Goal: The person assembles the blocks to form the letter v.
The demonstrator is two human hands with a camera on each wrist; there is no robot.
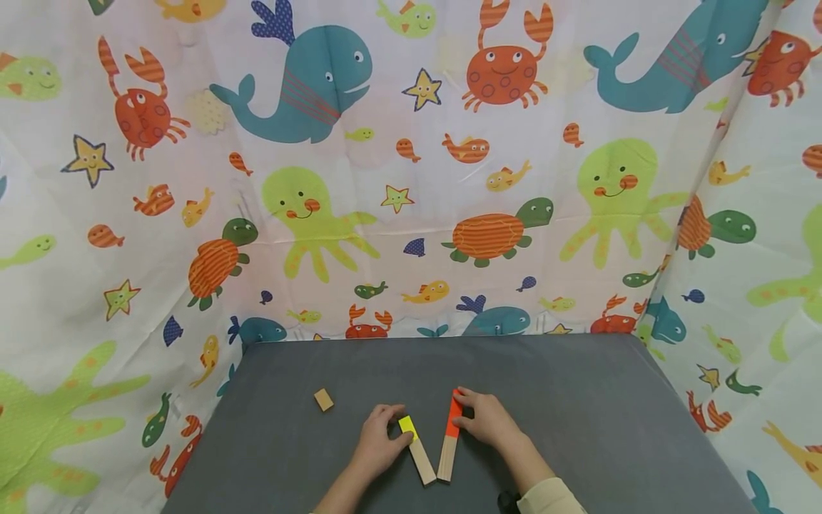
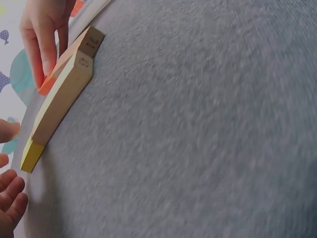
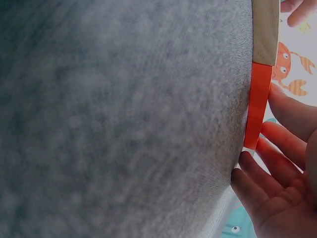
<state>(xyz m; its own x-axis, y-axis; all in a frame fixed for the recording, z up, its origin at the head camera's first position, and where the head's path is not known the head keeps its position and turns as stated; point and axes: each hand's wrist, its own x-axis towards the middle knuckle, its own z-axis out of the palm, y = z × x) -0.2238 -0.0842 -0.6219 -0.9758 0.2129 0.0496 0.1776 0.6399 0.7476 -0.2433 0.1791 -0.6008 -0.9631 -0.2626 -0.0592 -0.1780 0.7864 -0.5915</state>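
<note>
Two long wooden blocks form a V on the grey table. The left one [image 1: 420, 457] has a yellow far end, the right one [image 1: 447, 457] a red far end. Their near ends, with small dark marks in the left wrist view, almost meet. My left hand [image 1: 379, 441] is around the yellow end, thumb at its side and fingers spread apart from it in the left wrist view. With thumb and fingertips, my right hand [image 1: 491, 421] holds the red end [image 3: 258, 94]. That block lies flat along the cloth.
A small plain wooden block [image 1: 324, 400] lies to the left, beyond my left hand. The grey table [image 1: 578, 400] ends at a hanging curtain [image 1: 398, 235] printed with sea animals. Something black [image 1: 508, 502] is by my right wrist.
</note>
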